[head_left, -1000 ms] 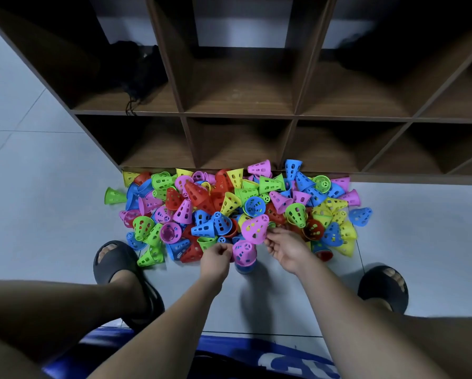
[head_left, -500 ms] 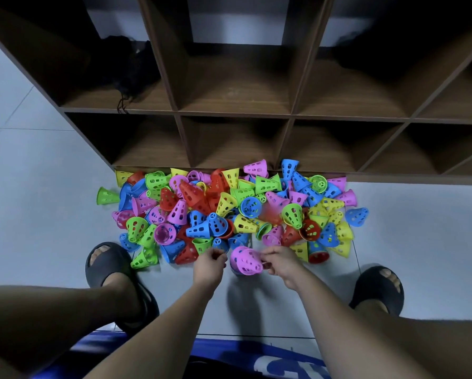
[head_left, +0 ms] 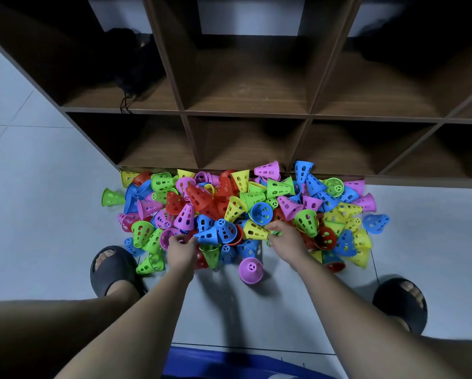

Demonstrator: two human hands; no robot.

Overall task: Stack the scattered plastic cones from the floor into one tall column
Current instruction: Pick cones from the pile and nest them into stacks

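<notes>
A heap of perforated plastic cones (head_left: 237, 206) in purple, blue, green, yellow and red lies on the floor against the shelf's base. In front of it a purple cone (head_left: 250, 270) stands upright and alone, free of both hands. My left hand (head_left: 181, 250) reaches into the heap's near left edge, fingertips at the rim of a purple cone lying on its side (head_left: 168, 236); whether it grips is unclear. My right hand (head_left: 285, 242) is in the heap's near middle, fingers curled round a green cone (head_left: 275, 233) that is mostly hidden.
A dark wooden cubby shelf (head_left: 245, 116) rises right behind the heap, with a black item in its upper left cell. My feet in black slippers (head_left: 111, 269) (head_left: 399, 302) flank the bare grey tile floor (head_left: 297, 305). A blue object (head_left: 215, 362) lies at the bottom edge.
Both hands let go of the upright purple cone and moved forward into the heap, the left to its near left edge, the right onto a green cone.
</notes>
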